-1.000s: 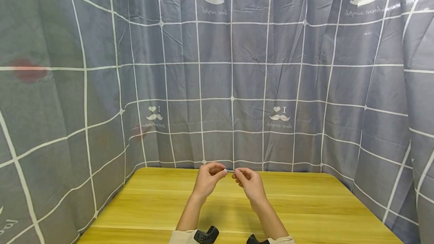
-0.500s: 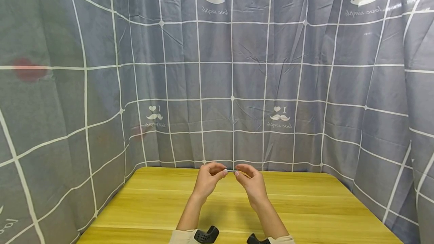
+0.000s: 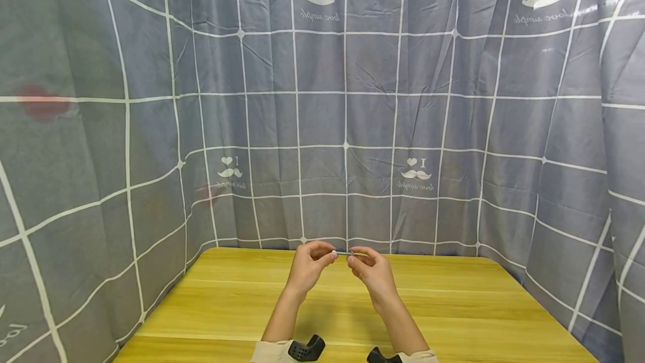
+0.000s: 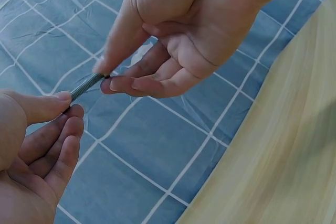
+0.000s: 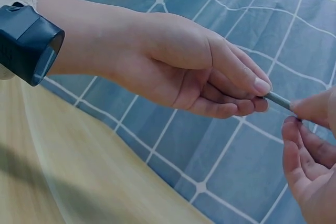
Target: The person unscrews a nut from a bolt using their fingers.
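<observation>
A thin grey bolt point(image 3: 342, 253) with a threaded shaft is held level between both hands, above the far part of the table. My left hand point(image 3: 306, 269) pinches its left end between thumb and fingers. At the other end, the thumb and fingertips of my right hand point(image 3: 377, 275) pinch it. Threads show along the bolt point(image 4: 85, 87) in the left wrist view. In the right wrist view only a short middle stretch of the bolt point(image 5: 278, 99) is visible. Fingertips cover both ends, so whether a head or nut is there cannot be told.
The yellow wood-grain table point(image 3: 242, 301) lies below the hands. A grey curtain point(image 3: 373, 116) with white grid lines hangs behind it and along both sides. Black wrist devices point(image 3: 306, 349) sit at the sleeve cuffs.
My right thumb and fingers have shifted around the bolt's right end, the index finger reaching out from a more curled pose. My left hand stays almost still.
</observation>
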The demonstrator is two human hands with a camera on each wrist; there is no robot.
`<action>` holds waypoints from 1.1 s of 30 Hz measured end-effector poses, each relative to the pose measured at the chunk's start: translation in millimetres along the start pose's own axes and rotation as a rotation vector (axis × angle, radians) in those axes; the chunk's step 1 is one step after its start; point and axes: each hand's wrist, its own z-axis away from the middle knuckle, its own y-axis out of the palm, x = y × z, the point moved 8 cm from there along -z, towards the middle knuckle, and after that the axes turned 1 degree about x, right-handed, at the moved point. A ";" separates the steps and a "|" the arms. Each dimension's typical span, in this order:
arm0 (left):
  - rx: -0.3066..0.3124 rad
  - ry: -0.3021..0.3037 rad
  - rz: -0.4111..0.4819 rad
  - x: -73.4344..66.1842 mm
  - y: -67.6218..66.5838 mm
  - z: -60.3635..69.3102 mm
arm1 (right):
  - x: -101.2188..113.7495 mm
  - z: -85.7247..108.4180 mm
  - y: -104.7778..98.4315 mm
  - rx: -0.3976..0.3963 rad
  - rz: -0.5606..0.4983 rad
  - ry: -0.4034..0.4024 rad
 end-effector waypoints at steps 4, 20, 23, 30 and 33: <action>-0.010 -0.001 -0.009 4.5 0.8 -1.4 | 4.4 -0.6 -0.4 -0.002 0.015 -0.042; 0.009 0.008 0.017 0.4 1.9 1.1 | 14.0 4.0 -0.5 -0.044 0.005 -0.113; 0.017 -0.011 0.031 17.4 2.6 -4.3 | 12.7 3.2 -1.3 -0.044 -0.020 -0.112; 0.022 -0.021 0.064 34.0 2.2 -10.7 | 10.7 0.0 -1.4 -0.018 -0.120 -0.095; 0.020 -0.023 0.062 34.0 1.6 -10.4 | 10.0 -0.7 -1.0 -0.018 -0.132 -0.086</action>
